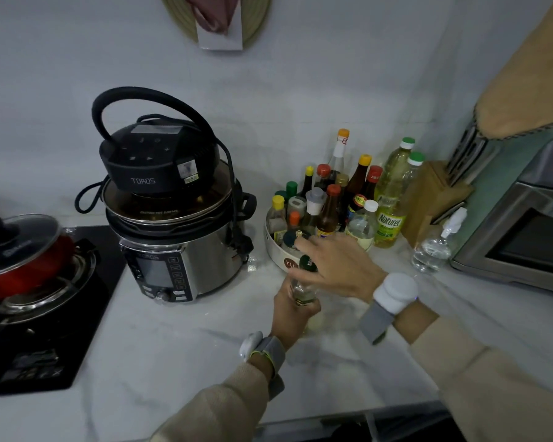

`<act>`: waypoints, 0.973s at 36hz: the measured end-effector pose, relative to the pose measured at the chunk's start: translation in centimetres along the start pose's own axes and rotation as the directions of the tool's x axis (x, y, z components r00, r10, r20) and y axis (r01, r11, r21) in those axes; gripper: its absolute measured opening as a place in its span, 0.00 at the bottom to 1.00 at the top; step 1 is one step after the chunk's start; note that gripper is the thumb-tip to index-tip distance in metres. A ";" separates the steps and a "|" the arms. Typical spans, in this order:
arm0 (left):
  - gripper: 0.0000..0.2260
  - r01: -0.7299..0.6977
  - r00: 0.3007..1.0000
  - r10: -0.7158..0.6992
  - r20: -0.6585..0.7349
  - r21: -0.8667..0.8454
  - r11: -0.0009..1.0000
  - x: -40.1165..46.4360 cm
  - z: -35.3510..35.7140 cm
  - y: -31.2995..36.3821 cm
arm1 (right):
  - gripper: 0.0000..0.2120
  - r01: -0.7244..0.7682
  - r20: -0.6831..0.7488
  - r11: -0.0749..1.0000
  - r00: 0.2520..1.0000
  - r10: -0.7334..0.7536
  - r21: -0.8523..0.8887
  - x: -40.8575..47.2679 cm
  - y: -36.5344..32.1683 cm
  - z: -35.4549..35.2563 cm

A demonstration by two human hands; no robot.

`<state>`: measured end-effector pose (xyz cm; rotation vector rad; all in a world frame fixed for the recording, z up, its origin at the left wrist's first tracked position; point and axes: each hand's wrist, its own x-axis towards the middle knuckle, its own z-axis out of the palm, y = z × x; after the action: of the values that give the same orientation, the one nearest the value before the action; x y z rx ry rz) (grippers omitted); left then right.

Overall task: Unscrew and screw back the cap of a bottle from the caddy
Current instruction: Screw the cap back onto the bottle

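My left hand (pixel 292 311) grips the body of a small clear glass bottle (pixel 302 290) and holds it upright over the white counter, just in front of the caddy. The bottle's dark green cap (pixel 308 262) sits between the thumb and forefinger of my right hand (pixel 336 266), which comes in from the right and lies over the bottle top. The thumb touches the neck below the cap, and the fingers stretch toward the caddy. The round white caddy (pixel 273 247) stands behind, packed with several sauce bottles with coloured caps.
A steel pressure cooker (pixel 179 250) with a black lid unit (pixel 160 161) on top stands to the left. A red pot (pixel 23 250) sits on the stove. Oil bottles (pixel 393 199), a knife block (pixel 428 199), a spray bottle (pixel 434 247) and a toaster oven (pixel 524 237) line the right.
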<state>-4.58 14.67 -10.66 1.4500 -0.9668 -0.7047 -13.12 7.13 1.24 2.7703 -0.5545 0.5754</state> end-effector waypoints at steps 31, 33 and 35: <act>0.16 -0.015 1.000 0.015 0.016 0.013 1.000 0.0 -0.2 -0.7 | 0.19 0.351 0.046 0.931 0.936 -0.348 -0.100 1.1 2.2 0.6; 0.17 -0.014 1.000 0.014 0.020 0.012 1.000 0.1 -0.1 -0.7 | 0.17 0.358 0.012 0.931 0.934 -0.358 -0.065 1.5 2.3 1.3; 0.19 -0.005 1.000 0.005 0.031 0.008 1.000 0.2 -0.3 -0.5 | 0.17 0.299 -0.026 0.954 0.954 -0.299 0.004 1.8 2.0 2.0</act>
<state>-4.18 14.62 -11.14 1.4470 -0.9976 -0.7218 -11.73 4.15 0.56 2.7735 -0.1201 0.5407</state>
